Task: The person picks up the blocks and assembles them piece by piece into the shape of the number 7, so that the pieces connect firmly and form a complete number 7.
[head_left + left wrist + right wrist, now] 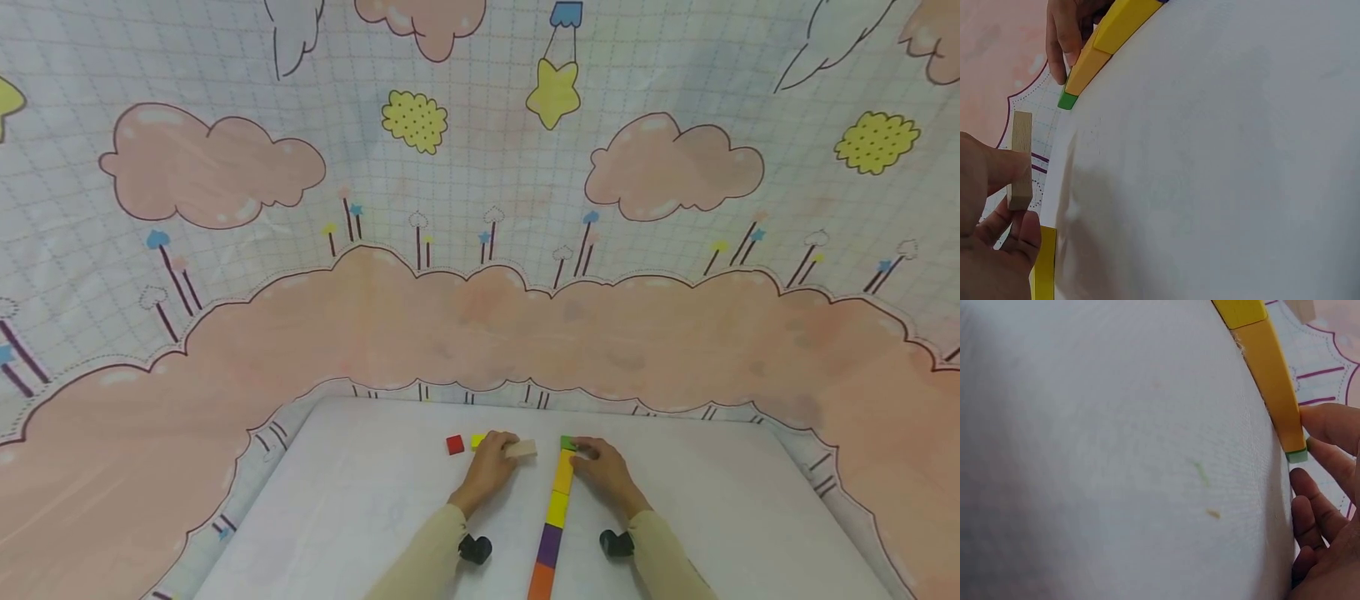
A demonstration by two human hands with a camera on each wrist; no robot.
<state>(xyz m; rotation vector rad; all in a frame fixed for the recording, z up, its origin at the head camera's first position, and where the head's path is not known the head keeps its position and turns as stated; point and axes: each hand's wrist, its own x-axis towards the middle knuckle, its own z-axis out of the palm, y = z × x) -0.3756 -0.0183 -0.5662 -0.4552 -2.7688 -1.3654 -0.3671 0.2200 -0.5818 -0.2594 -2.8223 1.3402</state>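
My left hand (489,465) pinches a plain wooden block (521,449) between thumb and fingers, at the far side of the table. In the left wrist view this wooden block (1020,159) stands on end across the thumb. A yellow block (477,440) lies partly hidden behind the left hand, with a red block (455,445) to its left. My right hand (606,471) curls its fingers at the small green block (567,442) that ends a row. Its thumb touches the side of the amber block (1272,381) adjoining it.
Toward me the row continues with a yellow block (557,509), a purple block (549,545) and an orange block (541,581), end to end. The white table (337,500) meets a cloud-patterned cloth (480,325) at its far edge. Black heart-shaped pieces sit at both wrists.
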